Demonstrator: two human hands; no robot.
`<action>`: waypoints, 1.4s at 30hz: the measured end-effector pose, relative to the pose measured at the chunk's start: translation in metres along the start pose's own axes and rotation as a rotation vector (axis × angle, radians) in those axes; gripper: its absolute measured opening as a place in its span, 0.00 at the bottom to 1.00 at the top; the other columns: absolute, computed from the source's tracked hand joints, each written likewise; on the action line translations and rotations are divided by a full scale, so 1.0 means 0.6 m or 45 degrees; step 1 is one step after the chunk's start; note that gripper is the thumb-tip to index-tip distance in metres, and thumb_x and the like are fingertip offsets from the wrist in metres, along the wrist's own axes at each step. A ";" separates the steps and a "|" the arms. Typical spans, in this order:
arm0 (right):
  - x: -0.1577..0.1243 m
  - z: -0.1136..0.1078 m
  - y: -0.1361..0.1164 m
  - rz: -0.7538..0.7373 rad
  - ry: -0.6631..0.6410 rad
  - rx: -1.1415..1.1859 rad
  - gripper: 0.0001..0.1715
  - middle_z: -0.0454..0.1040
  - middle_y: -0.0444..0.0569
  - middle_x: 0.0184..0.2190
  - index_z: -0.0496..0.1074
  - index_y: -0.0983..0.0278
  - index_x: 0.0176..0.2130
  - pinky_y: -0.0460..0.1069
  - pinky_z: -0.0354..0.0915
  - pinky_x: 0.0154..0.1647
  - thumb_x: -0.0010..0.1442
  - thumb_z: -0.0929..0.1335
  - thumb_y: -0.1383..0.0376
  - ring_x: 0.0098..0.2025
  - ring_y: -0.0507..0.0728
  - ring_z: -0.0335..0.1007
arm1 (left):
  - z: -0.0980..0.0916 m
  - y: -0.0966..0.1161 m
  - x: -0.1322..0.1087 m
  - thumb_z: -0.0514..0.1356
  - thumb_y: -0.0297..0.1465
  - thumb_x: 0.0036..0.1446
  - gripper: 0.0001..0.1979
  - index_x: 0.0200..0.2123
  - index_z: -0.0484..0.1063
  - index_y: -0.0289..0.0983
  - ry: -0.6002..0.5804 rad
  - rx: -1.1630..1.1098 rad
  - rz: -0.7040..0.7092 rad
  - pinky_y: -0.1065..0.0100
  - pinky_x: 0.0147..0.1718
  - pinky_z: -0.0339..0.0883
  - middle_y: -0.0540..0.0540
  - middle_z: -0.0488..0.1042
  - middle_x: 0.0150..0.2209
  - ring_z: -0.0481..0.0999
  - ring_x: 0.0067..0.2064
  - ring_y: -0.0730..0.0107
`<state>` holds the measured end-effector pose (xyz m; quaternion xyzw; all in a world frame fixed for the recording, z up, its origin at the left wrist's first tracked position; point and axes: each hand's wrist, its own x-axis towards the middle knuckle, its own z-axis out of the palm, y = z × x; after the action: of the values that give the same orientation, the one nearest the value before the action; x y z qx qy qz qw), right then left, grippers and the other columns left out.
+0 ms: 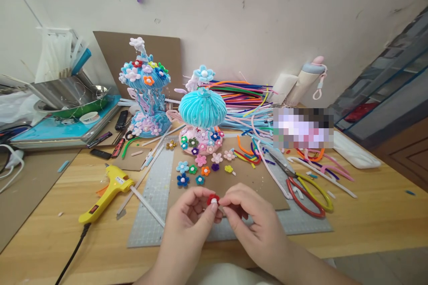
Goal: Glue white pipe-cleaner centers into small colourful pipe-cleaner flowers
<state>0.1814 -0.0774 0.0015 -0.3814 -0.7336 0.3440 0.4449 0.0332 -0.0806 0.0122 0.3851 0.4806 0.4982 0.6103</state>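
Between the thumb and fingers of my left hand [192, 218] is a small red flower [213, 199] with a white centre. My right hand [252, 218] is pinched at the flower's right side; what its fingertips hold is too small to make out. Small fuzzy flowers, among them a dark blue one [183, 180], an orange one [205, 171] and a yellow one [228, 168], lie on the cardboard [264, 187] beyond my hands. Behind them stands a turquoise domed piece [202, 107] on a pink flowered base.
A yellow glue gun [107, 193] lies at the left with its cord. Scissors [309, 191] rest at the right. A finished-looking flowered lamp shape [147, 93], pipe cleaners [240, 98] and a metal pot [67, 93] stand or lie farther back.
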 end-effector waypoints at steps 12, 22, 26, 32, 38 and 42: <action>0.005 -0.001 0.007 0.375 0.195 0.545 0.02 0.64 0.43 0.30 0.66 0.60 0.36 0.44 0.57 0.25 0.60 0.65 0.64 0.26 0.49 0.60 | -0.006 -0.003 0.001 0.68 0.34 0.42 0.12 0.30 0.74 0.34 -0.009 -0.023 -0.111 0.73 0.25 0.67 0.50 0.73 0.24 0.70 0.25 0.75; 0.008 -0.018 0.007 0.145 0.201 0.242 0.13 0.65 0.46 0.39 0.66 0.56 0.42 0.48 0.63 0.38 0.57 0.67 0.69 0.36 0.53 0.63 | 0.001 0.002 -0.004 0.68 0.30 0.44 0.10 0.30 0.72 0.34 -0.102 -0.261 -0.296 0.75 0.24 0.66 0.51 0.70 0.25 0.68 0.24 0.78; 0.000 -0.018 -0.001 0.014 0.011 -0.116 0.08 0.66 0.49 0.39 0.71 0.59 0.39 0.52 0.61 0.44 0.58 0.66 0.69 0.43 0.57 0.63 | 0.001 -0.001 -0.003 0.68 0.32 0.44 0.11 0.30 0.71 0.34 -0.126 -0.198 -0.247 0.74 0.25 0.66 0.51 0.71 0.25 0.68 0.24 0.78; 0.003 -0.015 0.003 -0.019 0.033 -0.292 0.07 0.67 0.48 0.34 0.70 0.61 0.32 0.51 0.59 0.40 0.61 0.64 0.69 0.38 0.56 0.63 | 0.003 -0.003 -0.002 0.69 0.33 0.41 0.13 0.28 0.71 0.34 -0.114 -0.150 -0.258 0.73 0.24 0.66 0.51 0.71 0.23 0.68 0.23 0.77; -0.001 -0.011 0.009 0.082 0.029 -0.038 0.08 0.64 0.46 0.33 0.64 0.62 0.32 0.49 0.59 0.38 0.64 0.60 0.67 0.37 0.54 0.62 | 0.006 -0.005 0.002 0.70 0.34 0.38 0.15 0.26 0.71 0.33 -0.091 -0.139 -0.256 0.73 0.23 0.66 0.52 0.70 0.22 0.67 0.22 0.77; 0.000 -0.003 0.013 0.253 0.023 0.263 0.10 0.62 0.45 0.30 0.62 0.62 0.30 0.48 0.59 0.36 0.64 0.60 0.64 0.34 0.53 0.60 | 0.005 -0.006 0.005 0.70 0.36 0.38 0.15 0.26 0.70 0.34 -0.087 -0.133 -0.276 0.72 0.23 0.67 0.52 0.69 0.21 0.67 0.22 0.77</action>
<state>0.1850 -0.0736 -0.0042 -0.4074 -0.6490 0.4567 0.4520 0.0373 -0.0787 0.0088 0.3152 0.4718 0.4402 0.6958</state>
